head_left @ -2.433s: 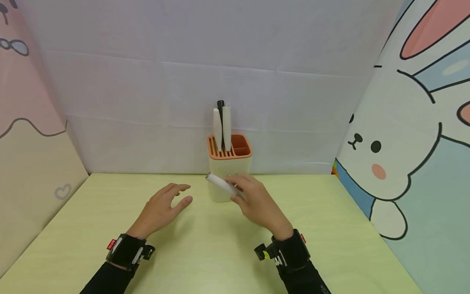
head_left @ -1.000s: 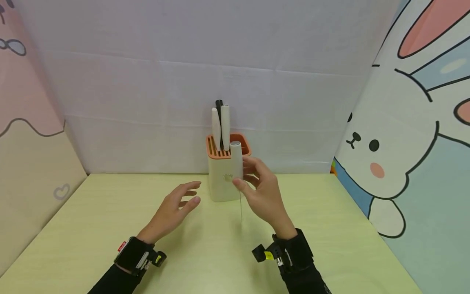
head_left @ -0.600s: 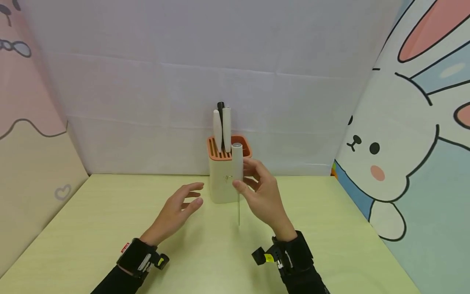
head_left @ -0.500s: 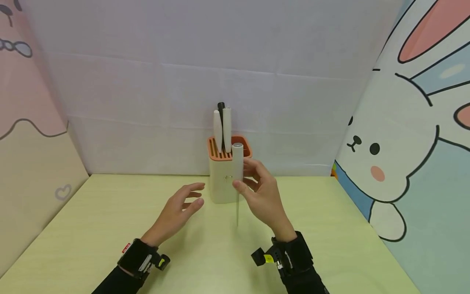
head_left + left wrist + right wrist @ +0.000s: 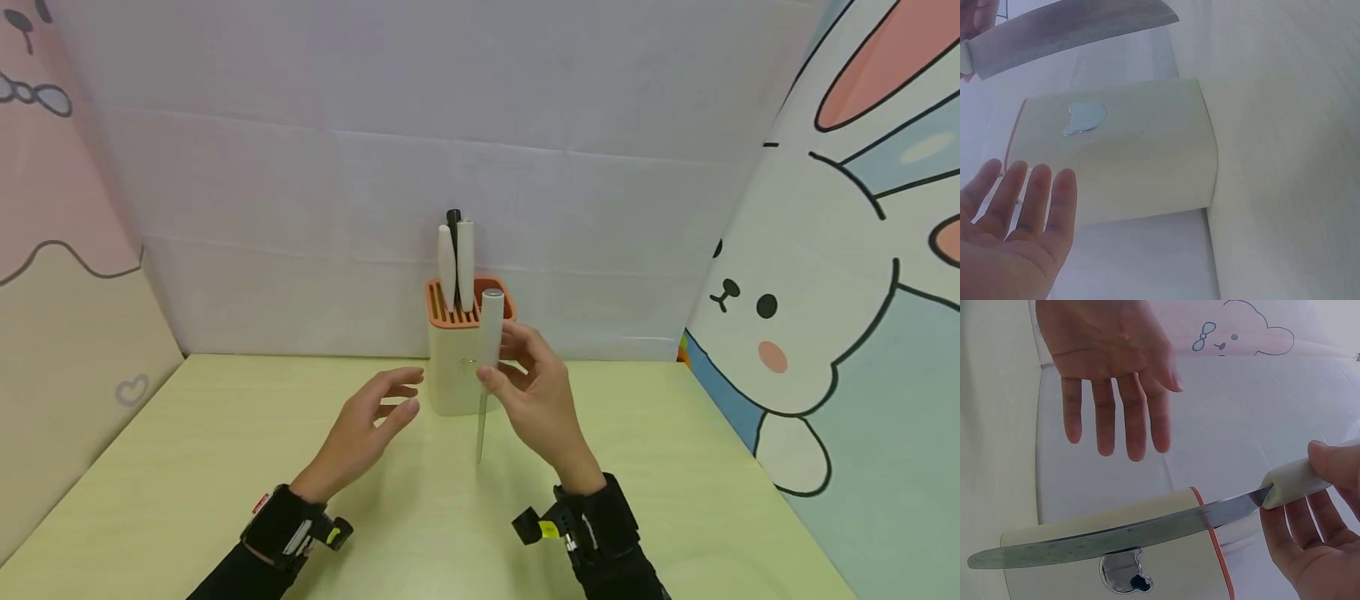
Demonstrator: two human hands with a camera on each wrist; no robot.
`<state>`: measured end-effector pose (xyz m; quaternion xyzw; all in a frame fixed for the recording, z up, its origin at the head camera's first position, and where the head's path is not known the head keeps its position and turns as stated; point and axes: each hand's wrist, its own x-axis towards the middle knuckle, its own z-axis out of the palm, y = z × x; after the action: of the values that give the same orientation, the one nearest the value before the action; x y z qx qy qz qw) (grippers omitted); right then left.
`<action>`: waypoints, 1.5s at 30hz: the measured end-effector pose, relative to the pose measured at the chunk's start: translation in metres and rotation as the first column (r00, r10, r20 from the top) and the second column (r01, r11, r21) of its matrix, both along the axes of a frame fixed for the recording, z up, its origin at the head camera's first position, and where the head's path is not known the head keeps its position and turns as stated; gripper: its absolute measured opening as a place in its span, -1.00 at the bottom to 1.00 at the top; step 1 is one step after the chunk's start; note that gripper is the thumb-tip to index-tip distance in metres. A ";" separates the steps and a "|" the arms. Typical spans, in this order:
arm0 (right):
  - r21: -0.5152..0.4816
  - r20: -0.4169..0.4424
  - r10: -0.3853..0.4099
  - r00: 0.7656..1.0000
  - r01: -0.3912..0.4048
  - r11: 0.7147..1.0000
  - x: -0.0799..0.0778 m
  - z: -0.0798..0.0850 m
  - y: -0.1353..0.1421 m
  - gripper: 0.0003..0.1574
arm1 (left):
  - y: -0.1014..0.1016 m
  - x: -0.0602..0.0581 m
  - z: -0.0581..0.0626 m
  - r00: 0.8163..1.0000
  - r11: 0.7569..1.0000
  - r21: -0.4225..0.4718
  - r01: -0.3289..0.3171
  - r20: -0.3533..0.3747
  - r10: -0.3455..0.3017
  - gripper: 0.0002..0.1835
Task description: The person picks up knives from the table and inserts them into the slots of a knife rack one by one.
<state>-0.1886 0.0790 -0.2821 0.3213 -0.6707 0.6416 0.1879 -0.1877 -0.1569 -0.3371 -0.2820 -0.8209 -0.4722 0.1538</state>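
Note:
In the right wrist view my right hand (image 5: 1322, 531) pinches the white handle (image 5: 1294, 483) of a knife between thumb and fingers. Its long steel blade (image 5: 1116, 534) points down toward the table, as the head view also shows. Right behind the knife (image 5: 491, 329) stands a cream knife block (image 5: 450, 375) with an orange slotted top. Two white handles (image 5: 466, 267) and a black one (image 5: 453, 218) rise from its slots. My left hand (image 5: 367, 425) hovers left of the block, fingers loosely spread and holding nothing; the left wrist view shows its palm (image 5: 1010, 262) turned up.
The pale wooden table (image 5: 225, 433) carries the block near its back edge. A white sheet (image 5: 315, 208) hangs behind it. Printed cartoon panels stand at the left and right sides, including a rabbit panel (image 5: 810, 333).
My right hand has turned the knife from lying slanted to upright, blade down, and its tip has since swung slightly left. My left hand has moved right, closer to the block.

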 end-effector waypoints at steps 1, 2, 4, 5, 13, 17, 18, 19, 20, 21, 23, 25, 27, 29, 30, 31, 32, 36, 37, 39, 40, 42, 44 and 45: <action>-0.002 0.001 0.000 1.000 0.000 1.000 0.000 0.000 0.000 -0.38 | 0.000 -0.004 -0.001 1.000 1.000 0.006 0.007 -0.008 -0.007 -0.57; -0.005 0.001 0.002 1.000 -0.002 1.000 0.000 0.000 0.000 -0.38 | 0.000 -0.007 -0.003 1.000 1.000 0.011 0.014 -0.018 -0.014 -0.57; -0.012 -0.003 0.009 1.000 -0.009 1.000 0.000 0.000 -0.001 -0.39 | 0.001 -0.015 -0.004 0.999 1.000 0.023 0.021 -0.040 -0.020 -0.57; -0.015 -0.004 0.014 1.000 -0.014 1.000 0.000 0.000 -0.001 -0.38 | 0.002 -0.018 -0.004 0.998 0.999 0.030 0.024 -0.052 -0.022 -0.57; -0.018 -0.006 0.012 1.000 -0.012 1.000 0.001 0.001 -0.003 -0.38 | 0.033 -0.011 0.049 0.989 0.994 0.084 0.071 -0.139 -0.059 -0.61; -0.017 -0.010 -0.003 1.000 0.002 1.000 0.001 0.001 -0.002 -0.37 | 0.047 -0.010 0.071 0.984 0.990 0.097 0.100 -0.158 -0.084 -0.61; -0.019 -0.011 -0.004 1.000 0.004 1.000 0.001 0.001 -0.002 -0.37 | 0.050 -0.011 0.075 0.983 0.990 0.100 0.104 -0.162 -0.087 -0.61; -0.022 -0.011 -0.005 1.000 0.004 1.000 0.001 0.001 -0.002 -0.37 | 0.053 -0.011 0.079 0.982 0.989 0.102 0.106 -0.166 -0.088 -0.61; -0.025 -0.010 -0.003 1.000 0.003 1.000 0.001 0.002 -0.002 -0.37 | 0.056 -0.012 0.081 0.981 0.989 0.105 0.108 -0.171 -0.089 -0.62; -0.028 -0.010 -0.002 1.000 0.002 1.000 0.001 0.002 -0.002 -0.37 | 0.058 -0.012 0.084 0.980 0.988 0.107 0.109 -0.175 -0.089 -0.62; -0.034 -0.005 0.001 1.000 -0.001 0.999 0.001 0.002 -0.002 -0.38 | 0.063 -0.013 0.089 0.979 0.987 0.114 0.114 -0.181 -0.092 -0.63; -0.034 -0.002 -0.001 1.000 0.001 0.999 0.000 0.002 -0.002 -0.39 | 0.067 -0.012 0.093 0.979 0.986 0.123 0.116 -0.180 -0.093 -0.64; -0.033 0.000 -0.004 1.000 0.004 0.999 0.000 0.002 -0.002 -0.40 | 0.070 -0.012 0.097 0.980 0.984 0.131 0.119 -0.177 -0.095 -0.64; -0.030 0.002 -0.008 1.000 0.008 1.000 0.000 0.002 -0.001 -0.40 | 0.073 -0.013 0.099 0.981 0.983 0.140 0.117 -0.173 -0.092 -0.65; -0.030 0.002 -0.009 1.000 0.009 1.000 0.000 0.002 -0.001 -0.40 | 0.074 -0.013 0.101 0.981 0.983 0.144 0.117 -0.171 -0.091 -0.66; -0.033 0.002 -0.008 1.000 0.008 0.999 0.000 0.002 -0.001 -0.40 | 0.075 -0.013 0.101 0.981 0.983 0.146 0.114 -0.170 -0.088 -0.66; -0.035 0.002 -0.007 1.000 0.007 0.999 0.000 0.002 -0.001 -0.41 | 0.075 -0.016 0.100 0.981 0.983 0.149 0.111 -0.172 -0.084 -0.66; -0.048 0.000 -0.003 1.000 0.003 0.999 0.000 0.002 -0.002 -0.41 | 0.077 -0.028 0.093 0.981 0.983 0.157 0.095 -0.183 -0.066 -0.68; -0.049 -0.002 -0.004 1.000 0.004 0.999 -0.001 0.003 -0.002 -0.41 | 0.077 -0.032 0.091 0.981 0.983 0.158 0.090 -0.186 -0.060 -0.68; -0.049 -0.005 -0.010 1.000 0.009 0.999 -0.001 0.003 -0.002 -0.41 | 0.078 -0.037 0.087 0.980 0.984 0.160 0.082 -0.193 -0.050 -0.70; -0.050 -0.006 -0.012 1.000 0.012 0.999 -0.001 0.003 -0.002 -0.41 | 0.078 -0.039 0.087 0.980 0.984 0.162 0.078 -0.195 -0.046 -0.70; -0.051 -0.005 -0.018 1.000 0.018 0.999 -0.001 0.004 -0.001 -0.41 | 0.080 -0.040 0.087 0.979 0.983 0.168 0.079 -0.201 -0.044 -0.71; -0.053 -0.004 -0.022 1.000 0.022 0.998 -0.001 0.004 -0.001 -0.40 | 0.081 -0.040 0.088 0.977 0.981 0.175 0.080 -0.208 -0.043 -0.73; -0.052 -0.004 -0.025 1.000 0.025 0.998 -0.001 0.004 -0.001 -0.40 | 0.082 -0.040 0.089 0.976 0.981 0.178 0.082 -0.213 -0.043 -0.74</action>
<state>-0.1898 0.0780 -0.2781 0.3094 -0.6572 0.6557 0.2058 -0.2276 -0.0750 -0.2485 -0.3401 -0.7435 -0.5190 0.2495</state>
